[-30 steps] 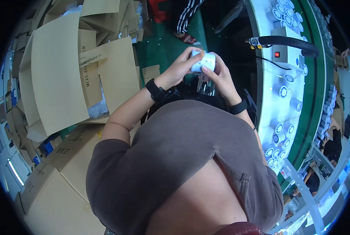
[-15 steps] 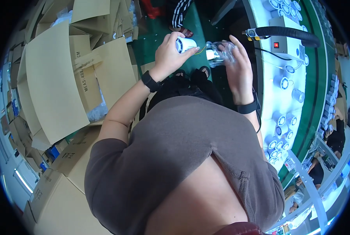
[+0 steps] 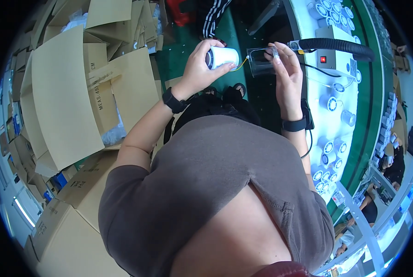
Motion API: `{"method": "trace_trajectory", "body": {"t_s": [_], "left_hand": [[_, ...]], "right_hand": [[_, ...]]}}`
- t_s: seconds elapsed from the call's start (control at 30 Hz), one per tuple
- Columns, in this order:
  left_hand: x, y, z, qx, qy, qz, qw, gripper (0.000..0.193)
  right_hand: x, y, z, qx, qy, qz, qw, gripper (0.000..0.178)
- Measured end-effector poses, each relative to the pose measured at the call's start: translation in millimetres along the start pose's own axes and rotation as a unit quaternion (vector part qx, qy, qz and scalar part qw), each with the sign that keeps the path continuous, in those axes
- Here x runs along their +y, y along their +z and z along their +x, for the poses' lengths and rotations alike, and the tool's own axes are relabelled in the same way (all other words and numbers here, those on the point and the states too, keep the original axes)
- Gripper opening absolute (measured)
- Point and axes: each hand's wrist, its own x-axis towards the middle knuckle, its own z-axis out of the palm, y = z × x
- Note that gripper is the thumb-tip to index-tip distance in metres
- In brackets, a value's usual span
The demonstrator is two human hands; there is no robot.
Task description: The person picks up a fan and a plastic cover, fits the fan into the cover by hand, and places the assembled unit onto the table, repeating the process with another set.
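Observation:
My left hand (image 3: 199, 68) is wrapped round a white cylindrical housing (image 3: 225, 57) lying on its side, its dark-rimmed end toward the palm. A thin yellow wire (image 3: 242, 65) comes from the housing's right side and reaches the clear cup's left edge; whether it is joined there I cannot tell. Held in the fingers of my right hand (image 3: 287, 76) is the clear plastic cup (image 3: 260, 70), tilted sideways, with the dark floor showing through it. The two things are a short gap apart, above my feet.
Along the right runs a white worktable (image 3: 313, 92) with several white cylinders (image 3: 328, 14), a control box (image 3: 338, 55) with a red switch and a black corrugated hose (image 3: 340, 44). Open cardboard boxes (image 3: 61, 97) crowd the left. Another person's striped trouser leg (image 3: 213, 21) is ahead.
The clear cup has turned in my right hand and is seen more plainly; the white piece seen at it before no longer shows. The white housing has shifted slightly right in my left hand.

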Motion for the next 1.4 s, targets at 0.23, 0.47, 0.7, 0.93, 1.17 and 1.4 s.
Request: {"method": "trace_trajectory", "body": {"t_s": [0.23,0.47,0.7,0.93,1.17,1.4], "left_hand": [[19,-4,-3,-0.013,0.054,0.01,0.998,0.041],[26,1,-5,-0.023,-0.081,-0.301,0.95,0.027],[28,-3,-7,-0.017,-0.12,-0.391,0.912,0.023],[30,-9,-9,-0.046,-0.01,-0.268,0.962,0.035],[48,-7,-14,-0.055,-0.01,-0.243,0.968,0.046],[53,-4,-14,-0.032,-0.002,-0.233,0.972,0.048]], "right_hand": [[0,12,-1,-0.08,-0.014,-0.035,0.996,0.04],[-2,22,-10,-0.069,-0.073,-0.046,0.994,0.05],[-4,31,-24,-0.096,-0.101,-0.065,0.988,0.053],[-24,23,-27,-0.169,-0.001,-0.079,0.982,0.052],[-22,33,-33,-0.165,-0.045,-0.083,0.982,0.054],[-27,35,-37,-0.151,-0.031,-0.074,0.985,0.056]]}}
